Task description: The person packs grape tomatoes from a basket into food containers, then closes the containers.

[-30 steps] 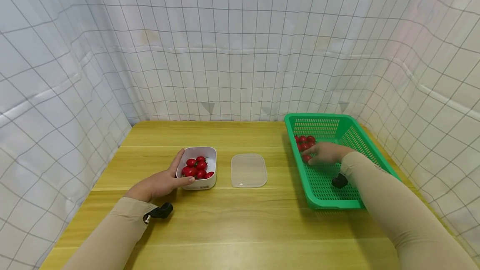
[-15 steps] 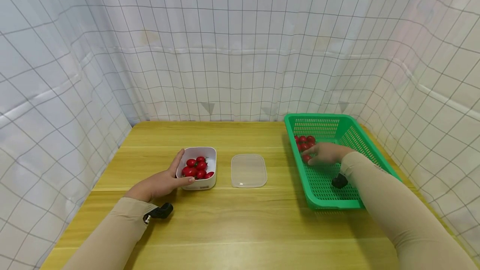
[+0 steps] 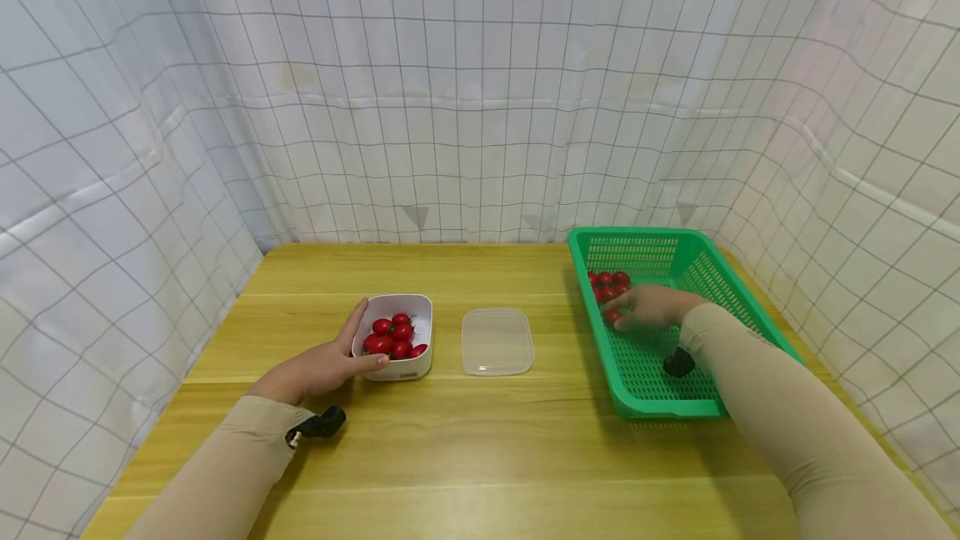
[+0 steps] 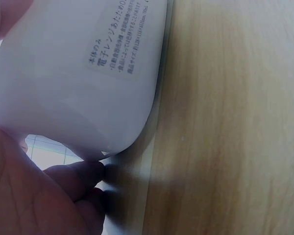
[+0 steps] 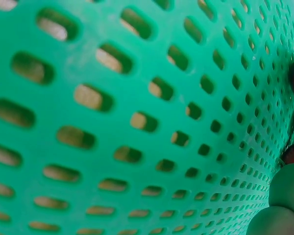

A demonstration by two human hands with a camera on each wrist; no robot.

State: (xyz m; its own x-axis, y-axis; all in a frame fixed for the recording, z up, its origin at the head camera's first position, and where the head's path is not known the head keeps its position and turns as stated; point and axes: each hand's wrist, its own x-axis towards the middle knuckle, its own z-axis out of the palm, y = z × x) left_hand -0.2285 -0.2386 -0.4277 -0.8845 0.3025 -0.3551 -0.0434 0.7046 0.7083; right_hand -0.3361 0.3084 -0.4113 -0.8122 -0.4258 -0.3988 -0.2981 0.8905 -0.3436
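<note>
A: Where are the cherry tomatoes?

B: Several glossy red cherry tomatoes lie in the white plastic container, left of centre; one shows a bit of green stem. More cherry tomatoes are gathered along the left side of the green slotted basket, at the right.

A: And the hands?

B: The left hand holds the white plastic container by its near left corner, thumb along the near side and forefinger along the left side, spread well apart. The right hand reaches down inside the basket, fingers bent, thumb and fingertips at the nearest tomato there. I cannot tell whether it has a grip on it.

A: Does the container carry any print?

B: Yes, Japanese text on its side, seen close up from the left wrist.

A: What lies around them?

B: A flat translucent lid lies between container and basket. All rest on a wood-grain table; a white gridded curtain hangs beyond the far edge.
</note>
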